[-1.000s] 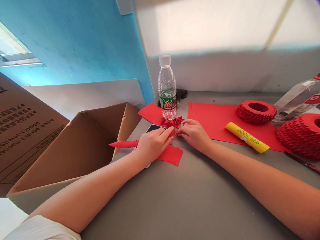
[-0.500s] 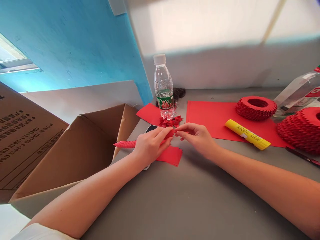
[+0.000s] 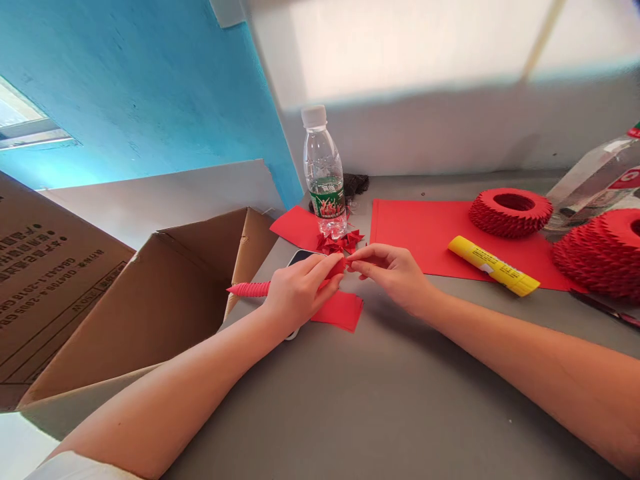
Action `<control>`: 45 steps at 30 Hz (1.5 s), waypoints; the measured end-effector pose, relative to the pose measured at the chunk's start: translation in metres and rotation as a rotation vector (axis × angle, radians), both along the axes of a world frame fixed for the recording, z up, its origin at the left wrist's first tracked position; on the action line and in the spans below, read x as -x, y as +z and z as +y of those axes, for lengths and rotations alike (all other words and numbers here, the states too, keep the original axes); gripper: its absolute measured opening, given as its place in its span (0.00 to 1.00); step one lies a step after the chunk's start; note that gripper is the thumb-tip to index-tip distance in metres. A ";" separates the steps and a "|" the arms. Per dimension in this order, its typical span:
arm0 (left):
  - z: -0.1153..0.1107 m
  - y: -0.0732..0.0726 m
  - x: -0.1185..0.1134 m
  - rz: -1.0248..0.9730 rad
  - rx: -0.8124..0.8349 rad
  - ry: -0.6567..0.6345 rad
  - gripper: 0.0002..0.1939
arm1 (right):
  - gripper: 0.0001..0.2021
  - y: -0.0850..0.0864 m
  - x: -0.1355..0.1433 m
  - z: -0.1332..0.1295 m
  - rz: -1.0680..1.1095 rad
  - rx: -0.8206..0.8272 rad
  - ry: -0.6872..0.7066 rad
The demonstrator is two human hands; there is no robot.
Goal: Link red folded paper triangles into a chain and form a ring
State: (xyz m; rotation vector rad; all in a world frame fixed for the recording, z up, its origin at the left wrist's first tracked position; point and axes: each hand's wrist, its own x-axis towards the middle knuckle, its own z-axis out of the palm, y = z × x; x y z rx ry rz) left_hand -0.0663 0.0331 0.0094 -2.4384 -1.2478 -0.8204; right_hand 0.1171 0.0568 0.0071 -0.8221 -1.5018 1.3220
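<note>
My left hand [image 3: 300, 287] is closed around a long chain of folded red paper [image 3: 250, 289]. The chain's pointed tail sticks out to the left, and its other end shows at my fingertips. My right hand [image 3: 387, 270] pinches at that end; a small bit of red paper [image 3: 349, 263] shows between its thumb and finger. Just beyond my fingers lie several folded red paper pieces [image 3: 340, 241]. A stack of red paper slips [image 3: 340, 311] is under my left hand, and a phone [image 3: 300, 257] is partly hidden by that hand.
A plastic water bottle [image 3: 324, 173] stands behind my hands. To the right, a folded paper ring [image 3: 511, 212], a yellow glue stick [image 3: 494, 265] and red sheets [image 3: 415, 230] lie near a larger paper ring stack [image 3: 600, 257] and a tilted bottle [image 3: 595, 177]. An open cardboard box [image 3: 200, 260] borders the table's left side.
The view has shifted slightly. Both hands keep nearly the same place, with the right fingertips still meeting the chain's end.
</note>
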 end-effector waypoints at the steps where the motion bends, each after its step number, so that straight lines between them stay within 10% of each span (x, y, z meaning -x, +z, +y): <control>1: 0.000 0.000 0.000 0.003 -0.001 0.000 0.13 | 0.07 0.000 0.000 0.000 -0.009 -0.004 0.009; 45: 0.000 -0.002 0.000 -0.034 -0.027 -0.040 0.13 | 0.04 0.009 0.005 -0.009 0.061 0.143 -0.061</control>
